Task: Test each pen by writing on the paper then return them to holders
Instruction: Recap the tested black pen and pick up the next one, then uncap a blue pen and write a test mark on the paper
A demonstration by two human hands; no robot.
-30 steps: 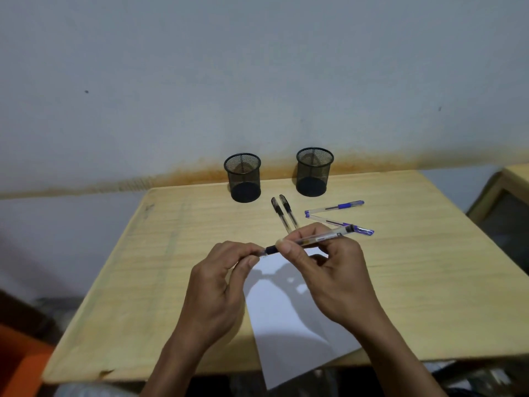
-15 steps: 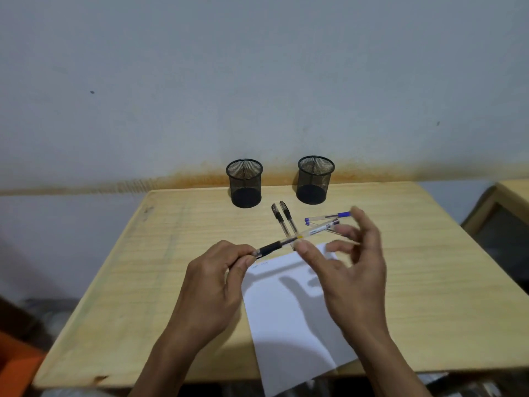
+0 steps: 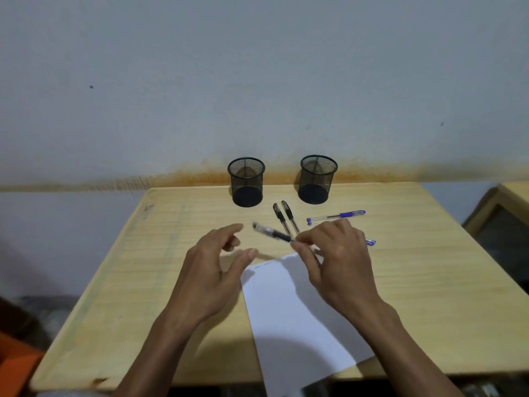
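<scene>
Black-grip pen [image 3: 272,233] pinched in right hand [image 3: 337,253] fingertips, sticking out leftward, blurred. Left hand [image 3: 211,270] slack, spread, holding nothing, just left of pen. Paper [image 3: 294,310] under and between hands; holders [image 3: 246,181] well beyond. Risk: light fingertip pinch lets pen slip, roll onto loose pens [image 3: 286,219] beyond right hand.

The table [image 3: 429,282] looks like pale wood, matt with visible grain. Both holders, left [image 3: 246,181] and right [image 3: 317,179], are black wire mesh (metal, looks like). Pens [image 3: 335,216] have clear glossy plastic barrels. The paper [image 3: 297,325] is plain, smooth and white.
</scene>
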